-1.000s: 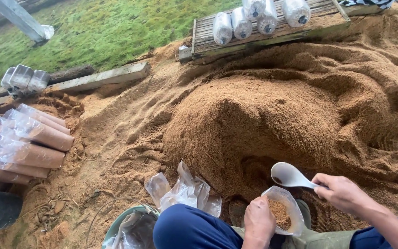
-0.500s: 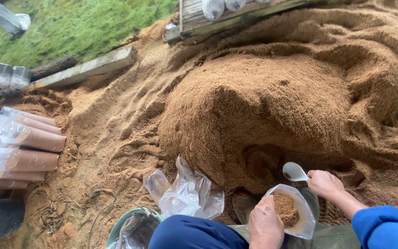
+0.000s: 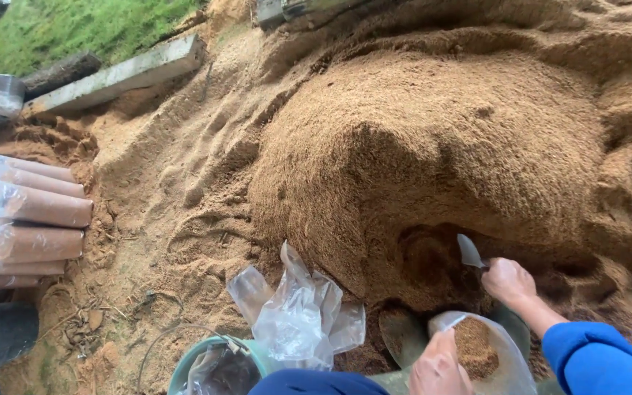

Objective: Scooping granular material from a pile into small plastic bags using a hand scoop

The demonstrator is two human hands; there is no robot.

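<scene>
A small scoop (image 3: 469, 251) is gripped in the right hand (image 3: 508, 281) and pushed into the near face of the sawdust heap (image 3: 433, 146). A clear bag (image 3: 484, 351), partly filled, is held open at its rim by the left hand (image 3: 439, 364), near and right in the scene. Sawdust could be spilled if the bag mouth sags, and the undercut hollow might slump.

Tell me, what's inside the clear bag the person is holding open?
Inside the clear bag sits brown sawdust, filling only the lower part. The left hand grips its rim and covers the near side, so the bottom cannot be seen.
</scene>
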